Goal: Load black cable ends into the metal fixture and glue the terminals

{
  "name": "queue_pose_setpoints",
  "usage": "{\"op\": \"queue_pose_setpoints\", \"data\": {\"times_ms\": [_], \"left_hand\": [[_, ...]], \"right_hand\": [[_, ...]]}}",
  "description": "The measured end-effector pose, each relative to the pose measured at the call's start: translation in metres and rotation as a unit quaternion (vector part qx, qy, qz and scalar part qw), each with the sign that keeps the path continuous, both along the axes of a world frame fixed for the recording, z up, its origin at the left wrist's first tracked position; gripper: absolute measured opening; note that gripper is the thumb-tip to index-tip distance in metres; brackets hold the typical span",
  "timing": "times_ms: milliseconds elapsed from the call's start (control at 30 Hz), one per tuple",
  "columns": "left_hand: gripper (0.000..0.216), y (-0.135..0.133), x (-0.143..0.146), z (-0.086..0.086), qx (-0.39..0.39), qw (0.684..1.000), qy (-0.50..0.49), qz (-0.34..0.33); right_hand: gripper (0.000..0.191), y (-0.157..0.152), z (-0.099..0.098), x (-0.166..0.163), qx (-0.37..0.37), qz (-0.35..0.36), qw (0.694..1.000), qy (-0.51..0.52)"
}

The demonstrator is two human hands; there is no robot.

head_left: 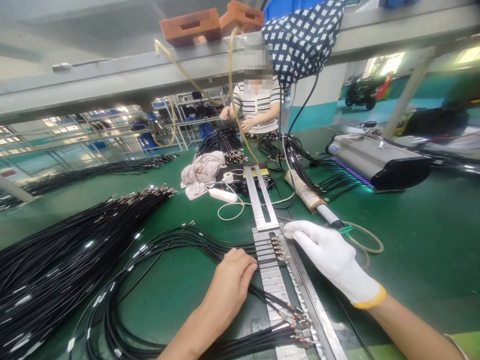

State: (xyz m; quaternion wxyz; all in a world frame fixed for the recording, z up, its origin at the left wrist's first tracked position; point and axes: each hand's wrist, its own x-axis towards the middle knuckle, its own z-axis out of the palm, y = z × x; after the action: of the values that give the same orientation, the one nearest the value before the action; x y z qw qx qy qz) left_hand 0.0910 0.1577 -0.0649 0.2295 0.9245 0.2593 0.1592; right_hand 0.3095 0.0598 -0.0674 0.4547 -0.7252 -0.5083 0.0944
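My bare left hand (229,280) rests with curled fingers on black cables (210,245) where they enter a slotted metal jig (275,280). The cables' metal connector tips (276,247) lie side by side in the jig's grooves. My right hand (330,260), in a white glove, lies just right of the jig with its fingers bent towards those tips. A pen-like tool (330,216) with a padded handle lies beside the gloved fingers; whether they grip it is unclear. More connector ends (296,327) bunch lower on the jig.
A large bundle of black cables (67,250) covers the green table (412,240) at left. A cloth (202,172), a white adapter (223,195), a small controller box (240,180) and a grey machine (378,160) lie behind. A person in a striped shirt (257,105) works opposite.
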Motion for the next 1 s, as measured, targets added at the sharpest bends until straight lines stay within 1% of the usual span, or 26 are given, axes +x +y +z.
{"op": "queue_pose_setpoints", "data": {"times_ms": [100, 233, 367, 600, 767, 900, 1000], "left_hand": [[0.019, -0.0012, 0.0006, -0.0055, 0.002, 1.0, -0.023, 0.006], [0.02, -0.0046, 0.0036, -0.0101, 0.073, 0.997, -0.016, 0.025], [0.022, -0.0059, 0.0039, -0.0088, 0.106, 0.994, 0.013, 0.023], [0.025, -0.0044, 0.0014, -0.0068, 0.118, 0.992, 0.031, 0.012], [0.028, -0.0055, 0.0035, -0.0053, 0.161, 0.985, 0.055, 0.014], [0.028, -0.0073, 0.0044, -0.0047, 0.197, 0.978, 0.069, 0.018], [0.026, -0.0079, 0.005, -0.0063, 0.201, 0.977, 0.07, 0.015]], "right_hand": [[0.028, 0.0, -0.0004, 0.0005, 0.008, 0.002, 1.0, -0.006], [0.028, 0.0002, 0.0003, 0.0004, 0.011, 0.0, 1.0, -0.002], [0.029, -0.0004, 0.0027, -0.0003, 0.007, 0.003, 1.0, 0.004], [0.028, -0.0013, 0.0045, -0.0016, 0.016, -0.006, 1.0, -0.002], [0.029, -0.0008, 0.0028, -0.0007, 0.011, -0.007, 1.0, 0.004], [0.03, -0.0013, 0.0054, -0.0016, 0.01, -0.001, 1.0, 0.004], [0.03, -0.0018, 0.0082, -0.0032, 0.013, 0.007, 1.0, 0.002]]}}
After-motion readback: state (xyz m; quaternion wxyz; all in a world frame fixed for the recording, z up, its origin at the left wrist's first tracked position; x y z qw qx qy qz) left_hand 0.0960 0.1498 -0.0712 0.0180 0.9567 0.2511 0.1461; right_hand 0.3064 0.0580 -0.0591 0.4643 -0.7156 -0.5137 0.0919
